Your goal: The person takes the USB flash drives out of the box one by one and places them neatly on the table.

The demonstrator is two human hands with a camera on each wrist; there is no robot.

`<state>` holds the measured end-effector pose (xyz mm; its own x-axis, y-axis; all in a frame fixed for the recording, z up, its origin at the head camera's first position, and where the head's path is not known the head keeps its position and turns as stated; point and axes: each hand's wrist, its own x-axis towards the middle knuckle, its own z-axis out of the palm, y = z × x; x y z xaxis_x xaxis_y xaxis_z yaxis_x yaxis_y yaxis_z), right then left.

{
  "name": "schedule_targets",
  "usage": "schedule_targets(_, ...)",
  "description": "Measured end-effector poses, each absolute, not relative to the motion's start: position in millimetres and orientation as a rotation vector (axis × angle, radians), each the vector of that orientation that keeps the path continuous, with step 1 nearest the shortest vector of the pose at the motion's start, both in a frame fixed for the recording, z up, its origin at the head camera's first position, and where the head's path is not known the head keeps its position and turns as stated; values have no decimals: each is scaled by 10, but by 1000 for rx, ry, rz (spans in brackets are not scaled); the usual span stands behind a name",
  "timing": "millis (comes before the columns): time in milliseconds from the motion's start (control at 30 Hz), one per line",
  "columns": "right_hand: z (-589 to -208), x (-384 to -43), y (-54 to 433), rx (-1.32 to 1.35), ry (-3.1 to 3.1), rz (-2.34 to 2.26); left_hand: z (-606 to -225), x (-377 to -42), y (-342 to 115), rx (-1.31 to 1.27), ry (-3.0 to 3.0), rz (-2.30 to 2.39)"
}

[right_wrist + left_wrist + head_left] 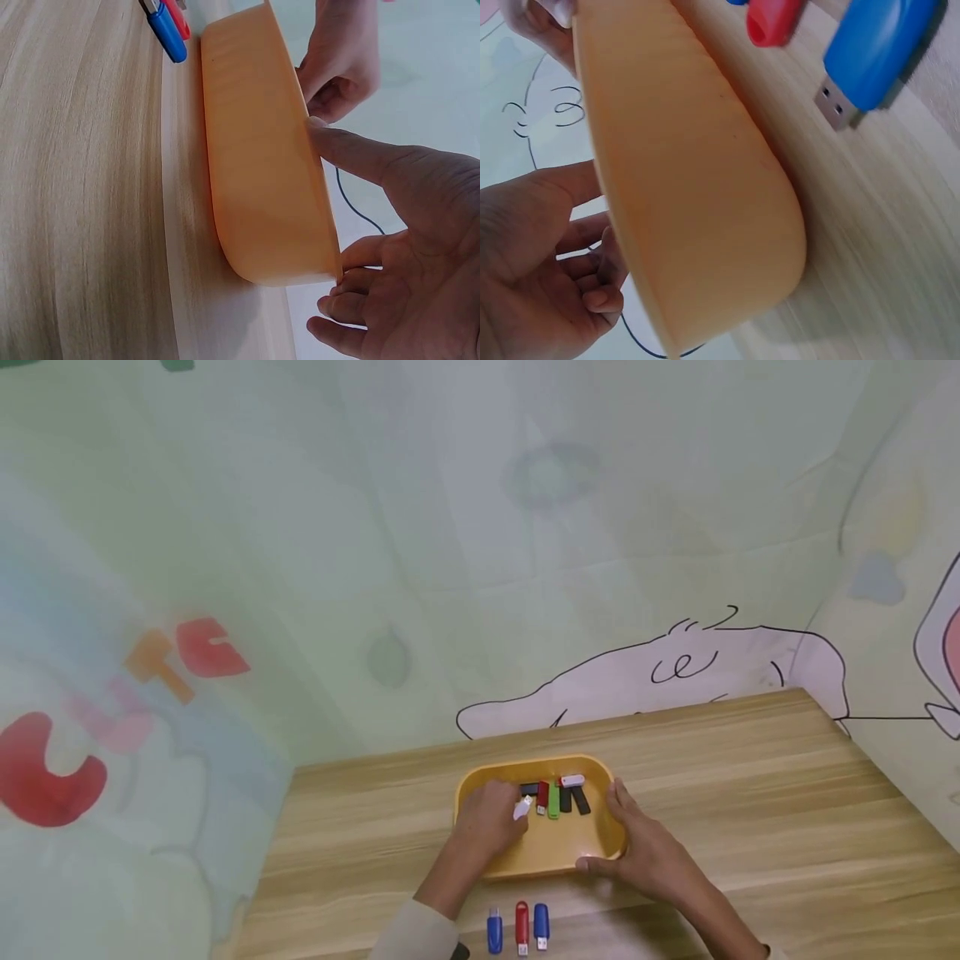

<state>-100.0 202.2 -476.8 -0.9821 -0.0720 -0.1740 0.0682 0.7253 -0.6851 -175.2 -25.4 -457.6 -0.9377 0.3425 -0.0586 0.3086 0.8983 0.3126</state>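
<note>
A yellow plastic tray (pixel 540 862) sits on the wooden table. Inside it, at the left, my left hand (pixel 487 820) pinches a white USB stick (pixel 522 807), metal plug pointing up and away; the tray wall hides part of this hand (pixel 540 255) in the left wrist view. Across the tray's right end, my right hand (pixel 654 853) grips the rim, thumb on the near edge and fingers round the side; the right wrist view shows that thumb (pixel 352 150) against the rim. Red (pixel 542 797), green (pixel 553 802), black (pixel 581 800) and red-white (pixel 572 782) USB sticks lie toward the tray's back.
In front of the tray, a blue USB stick (pixel 495 932), a red one (pixel 522 928) and another blue one (pixel 542 927) lie in a row on the table (pixel 360 860). A wall covering with cartoon drawings (pixel 450 568) rises behind the table's back edge.
</note>
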Motion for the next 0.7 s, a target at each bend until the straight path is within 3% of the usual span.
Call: schedule_targets(700, -4757, -1009, 2003, 3, 2724, -1096, -4322, -1450, -205, 459, 2982, 519)
